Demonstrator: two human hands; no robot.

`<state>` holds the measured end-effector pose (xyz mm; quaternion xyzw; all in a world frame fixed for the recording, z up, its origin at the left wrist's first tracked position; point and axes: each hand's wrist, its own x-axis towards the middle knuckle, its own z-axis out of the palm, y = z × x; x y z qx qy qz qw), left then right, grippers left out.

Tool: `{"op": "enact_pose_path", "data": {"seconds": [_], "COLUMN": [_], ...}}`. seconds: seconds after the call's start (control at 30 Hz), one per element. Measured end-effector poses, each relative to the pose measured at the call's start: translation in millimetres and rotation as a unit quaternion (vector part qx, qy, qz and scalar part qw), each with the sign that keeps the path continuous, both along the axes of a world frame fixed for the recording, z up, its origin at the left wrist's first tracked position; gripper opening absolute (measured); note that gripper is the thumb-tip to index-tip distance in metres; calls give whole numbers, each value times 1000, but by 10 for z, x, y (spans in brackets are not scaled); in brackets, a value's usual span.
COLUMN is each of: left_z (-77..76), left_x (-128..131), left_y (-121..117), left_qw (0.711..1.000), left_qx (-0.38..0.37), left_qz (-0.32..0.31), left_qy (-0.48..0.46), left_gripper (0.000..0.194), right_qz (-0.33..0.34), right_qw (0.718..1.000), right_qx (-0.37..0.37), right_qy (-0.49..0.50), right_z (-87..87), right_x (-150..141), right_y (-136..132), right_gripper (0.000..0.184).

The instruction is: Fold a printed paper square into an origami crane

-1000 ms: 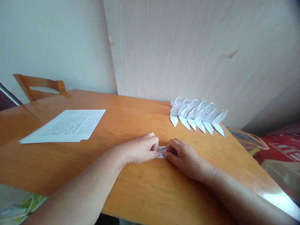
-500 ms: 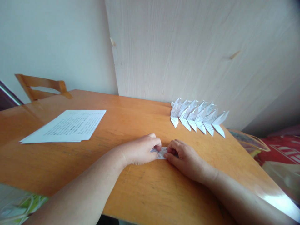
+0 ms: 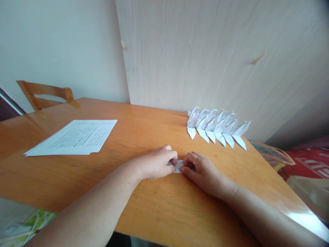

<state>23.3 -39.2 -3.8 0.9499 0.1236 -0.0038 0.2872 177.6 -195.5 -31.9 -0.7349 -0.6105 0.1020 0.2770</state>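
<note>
With the fingers of my left hand (image 3: 159,163) and right hand (image 3: 202,172), I pinch a small paper strip (image 3: 178,167) at either end, between the table's (image 3: 159,209) near and far edges. Folded paper pieces (image 3: 217,127) stand by the far right corner.

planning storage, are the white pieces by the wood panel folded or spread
Folded: the white pieces show creases and pointed ends; the printed sheets lie flat.
</note>
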Motion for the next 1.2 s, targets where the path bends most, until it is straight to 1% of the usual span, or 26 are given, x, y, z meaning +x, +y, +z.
{"op": "enact_pose_path", "data": {"seconds": [0.17,0.33,0.5,0.73,0.83,0.97,1.2], "left_z": [-47,-43,-8,16,28,51,69], "left_x": [18,16,13,22,24,24,31], "left_y": [28,32,21,44,64,79,102], "left_qw": [1000,1000,1000,999,999,998,998], "left_qx": [1,7,18,4,-1,5,12], "left_qz": [-9,-10,-22,-31,-41,-50,-59], "left_qy": [0,-1,0,9,13,22,34], "left_gripper": [19,24,19,20,23,23,22], "right_qz": [-7,-4,-17,-22,-24,-32,-11], "right_qw": [1000,1000,999,998,998,996,991], "right_qx": [-12,-9,-25,-40,-56,-82,-134], "right_qy": [-15,-19,-28,-32,-28,-24,-13], "right_z": [24,39,42,52,64,91,199], "right_x": [-21,-45,-66,-72,-69,-64,-57], "right_y": [-8,12,36,66,79,111,180], "right_gripper": [6,15,17,17,18,20,17]}}
